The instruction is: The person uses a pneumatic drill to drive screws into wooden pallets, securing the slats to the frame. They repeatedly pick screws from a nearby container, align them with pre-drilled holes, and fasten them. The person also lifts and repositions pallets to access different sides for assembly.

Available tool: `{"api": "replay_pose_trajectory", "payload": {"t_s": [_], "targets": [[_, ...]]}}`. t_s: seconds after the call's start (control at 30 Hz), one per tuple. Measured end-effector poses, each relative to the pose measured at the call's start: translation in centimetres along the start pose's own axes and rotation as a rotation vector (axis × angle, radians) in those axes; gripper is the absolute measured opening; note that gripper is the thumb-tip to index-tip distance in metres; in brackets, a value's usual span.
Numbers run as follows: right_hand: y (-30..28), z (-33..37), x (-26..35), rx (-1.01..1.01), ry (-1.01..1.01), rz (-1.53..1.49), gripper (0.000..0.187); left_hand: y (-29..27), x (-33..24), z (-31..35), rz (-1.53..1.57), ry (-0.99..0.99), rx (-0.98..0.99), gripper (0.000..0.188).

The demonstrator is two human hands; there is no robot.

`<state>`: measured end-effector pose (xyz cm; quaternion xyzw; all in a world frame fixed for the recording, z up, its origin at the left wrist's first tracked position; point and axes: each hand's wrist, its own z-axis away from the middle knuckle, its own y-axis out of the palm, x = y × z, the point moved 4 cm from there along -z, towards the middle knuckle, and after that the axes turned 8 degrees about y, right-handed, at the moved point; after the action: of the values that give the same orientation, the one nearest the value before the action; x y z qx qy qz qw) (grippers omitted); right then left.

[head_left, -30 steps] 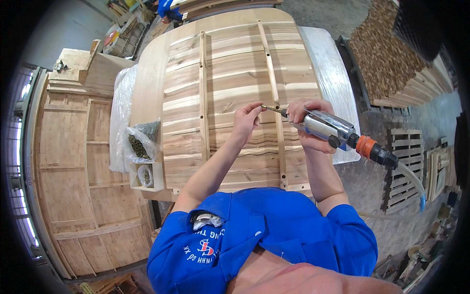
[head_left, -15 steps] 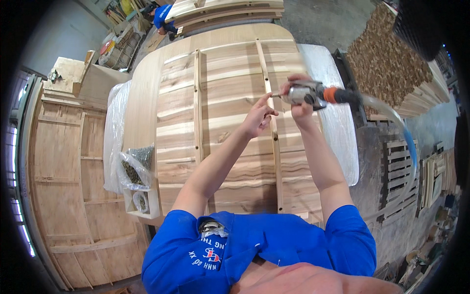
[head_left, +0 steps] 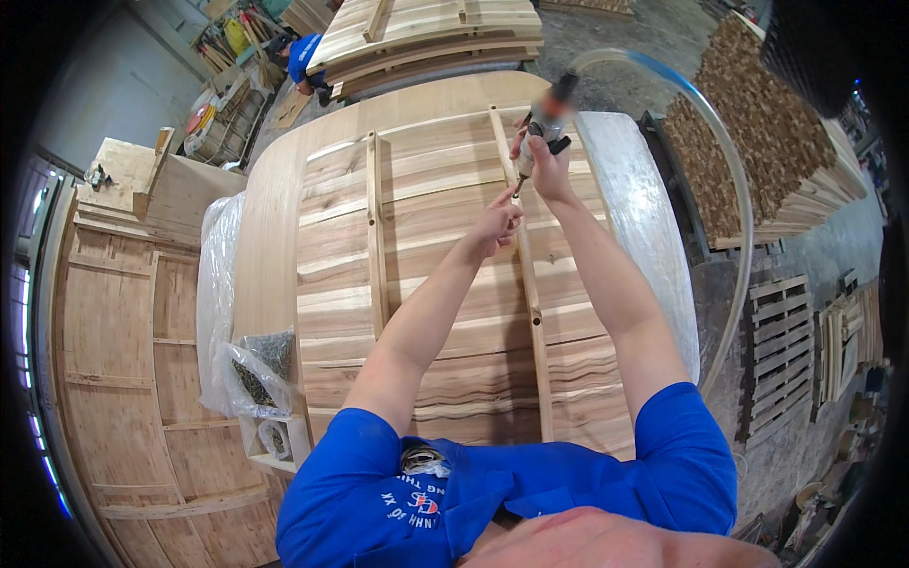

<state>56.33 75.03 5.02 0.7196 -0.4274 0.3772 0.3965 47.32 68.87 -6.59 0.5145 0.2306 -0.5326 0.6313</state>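
My right hand (head_left: 544, 168) grips an air screwdriver (head_left: 538, 137) with a hose at its back end. The tool is tilted, its bit (head_left: 520, 186) pointing down at a narrow wooden strip (head_left: 527, 276) on a large planked panel (head_left: 445, 284). At the bit's tip, my left hand (head_left: 496, 229) has its index finger stretched forward and the other fingers curled. Its fingertips are drawn together over the strip; whatever small thing they hold is hidden. Dark holes dot the strip, and a second strip (head_left: 376, 237) runs parallel to its left.
A plastic bag of small screws (head_left: 258, 371) lies by the panel's left edge, above a small wooden box (head_left: 295, 440). The clear hose (head_left: 743, 199) loops down on the right. Beyond are stacked panels (head_left: 426, 55), a bent-over co-worker (head_left: 305, 59) and a wood stack (head_left: 715, 142).
The screwdriver has swung from lying sideways to pointing down at the strip. Its hose now arcs farther up. My left hand has stayed by the strip, close to the bit.
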Motion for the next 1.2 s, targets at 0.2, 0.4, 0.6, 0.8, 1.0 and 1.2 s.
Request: {"api": "replay_pose_trajectory", "payload": {"t_s": [0.2,0.4,0.6,0.8,1.0,1.2], "targets": [[0.5,-1.6,-3.8,-0.052,0.092,0.080,0.046,-2.8,2.1,-0.7,0.237,0.035,-0.205,0.057],[0.4,-1.5,-4.4,-0.049,0.115,0.094,0.045,-2.7,5.6,5.0,0.675,0.042,-0.305,0.036],[0.4,-1.0,-2.8,-0.095,0.059,0.028,0.037,-0.7,8.7,13.9,0.555,-0.089,-0.250,0.024],[4.2,5.2,5.4,0.015,-0.098,-0.215,0.046,-0.5,10.7,21.1,0.494,-0.082,-0.170,0.017],[9.4,20.3,11.7,0.083,0.052,-0.383,0.077,-1.9,11.2,26.7,0.632,-0.018,-0.195,0.010],[12.5,29.3,18.0,0.073,0.010,-0.528,0.080,0.7,9.6,33.8,0.944,-0.004,-0.047,0.014]]}}
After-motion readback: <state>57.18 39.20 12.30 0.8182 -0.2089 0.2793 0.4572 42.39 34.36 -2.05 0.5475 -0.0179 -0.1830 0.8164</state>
